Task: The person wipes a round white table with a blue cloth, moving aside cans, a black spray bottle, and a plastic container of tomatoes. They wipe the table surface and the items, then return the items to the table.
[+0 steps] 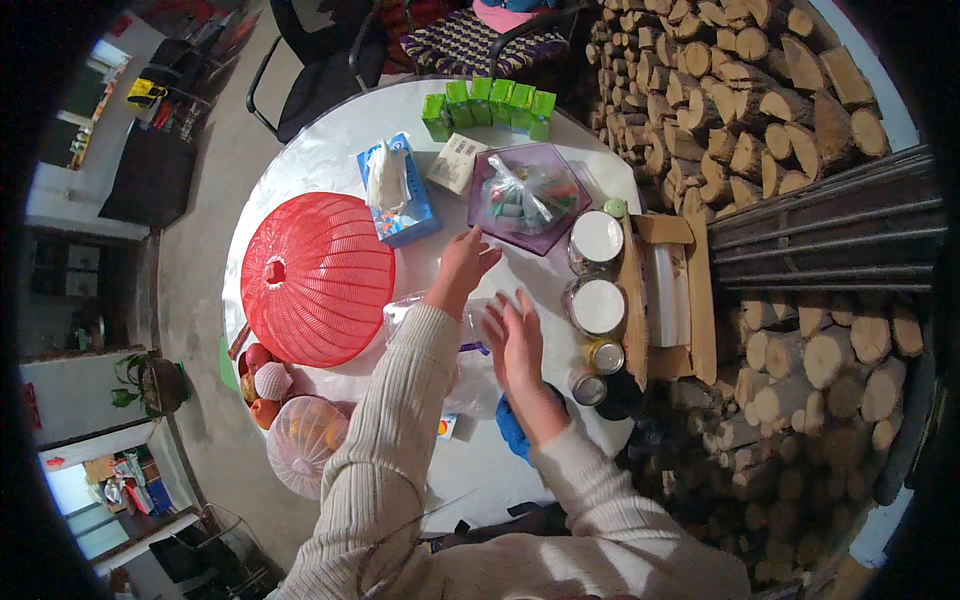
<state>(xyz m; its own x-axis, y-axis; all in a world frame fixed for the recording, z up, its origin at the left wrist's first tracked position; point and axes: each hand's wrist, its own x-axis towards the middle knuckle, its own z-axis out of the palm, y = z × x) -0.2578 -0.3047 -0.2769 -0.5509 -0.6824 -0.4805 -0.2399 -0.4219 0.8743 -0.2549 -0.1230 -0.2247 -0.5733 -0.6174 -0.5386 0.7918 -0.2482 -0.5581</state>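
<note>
My left hand [463, 264] reaches over the white table with its fingers spread and nothing in them. Its fingertips are close to the near corner of a purple pentagonal tray [486, 214], which holds a knotted clear plastic bag [521, 195] of small wrapped items. Lower and to the right, my right hand [517, 341] is slightly blurred, fingers apart, holding nothing visible. Beneath and between my forearms lies clear plastic packaging [401, 311], partly hidden by my left sleeve. A blue item [511, 435] shows under my right wrist; its kind is unclear.
A red mesh food cover [322, 285] and tissue box [401, 202] stand left. Several green cartons [491, 103] line the back beside a pale box [456, 163]. White-lidded jars [598, 306], cans [604, 356] and an open cardboard box [667, 296] stand right. Fruit [264, 412] sits left.
</note>
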